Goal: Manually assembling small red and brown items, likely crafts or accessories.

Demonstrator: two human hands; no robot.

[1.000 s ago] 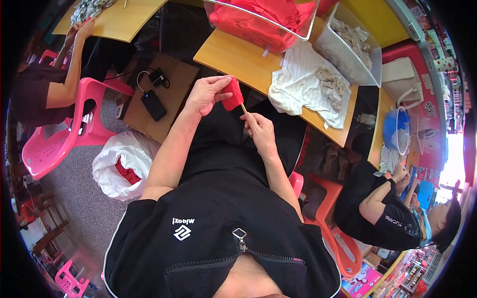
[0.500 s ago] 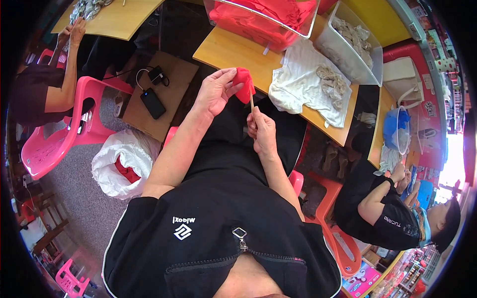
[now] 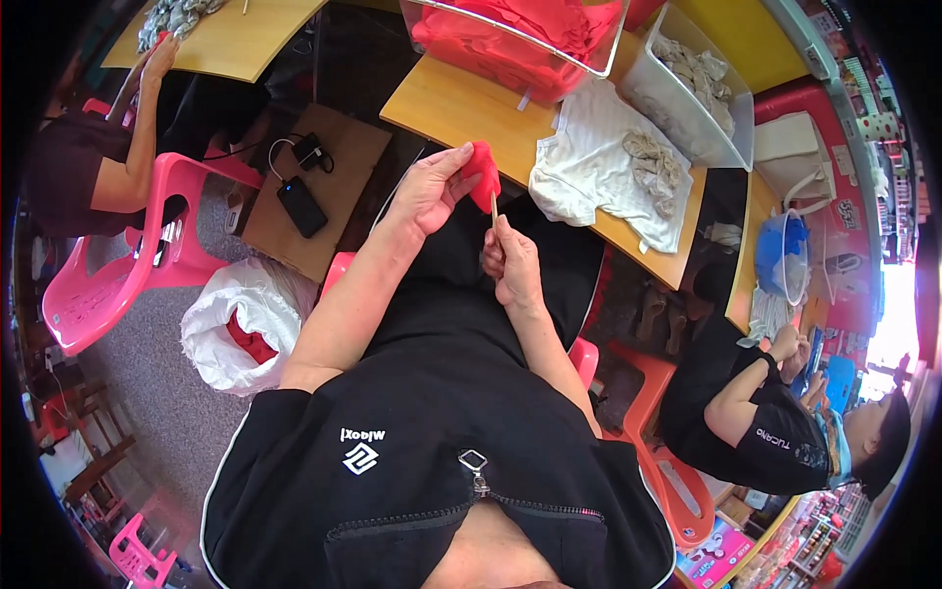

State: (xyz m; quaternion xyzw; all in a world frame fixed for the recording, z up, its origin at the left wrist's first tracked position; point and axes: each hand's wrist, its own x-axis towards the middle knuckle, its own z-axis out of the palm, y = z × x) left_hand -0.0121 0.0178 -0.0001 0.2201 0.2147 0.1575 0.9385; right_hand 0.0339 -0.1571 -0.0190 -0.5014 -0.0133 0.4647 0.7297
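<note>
While the left hand (image 3: 429, 193) pinched a red piece (image 3: 482, 179) between thumb and fingers, the right hand (image 3: 515, 263), below and to its right, was closed round a thin stick (image 3: 495, 205), the thumb laid along it. The piece thus hung between the two hands, above the dark trousers (image 3: 440, 255), and the stick met its lower end; whether it ran inside or behind could not be told. Because the piece looked limp, the left hand's pinch presumably steadied it, and the right thumb gave the stick direction. Beyond both hands, a clear bin (image 3: 589, 69) of similar red pieces (image 3: 559, 22) stood on a wooden tabletop (image 3: 461, 108), apparently set there for an easy reach. The white shirt (image 3: 586, 162) beyond the right hand was spread on that tabletop, perhaps as a mat for the crumpled greyish cloth (image 3: 654, 169) on it. Well below and left of the left hand, a white sack (image 3: 208, 334) held red material (image 3: 251, 344), its mouth turned wide, likely for access.
</note>
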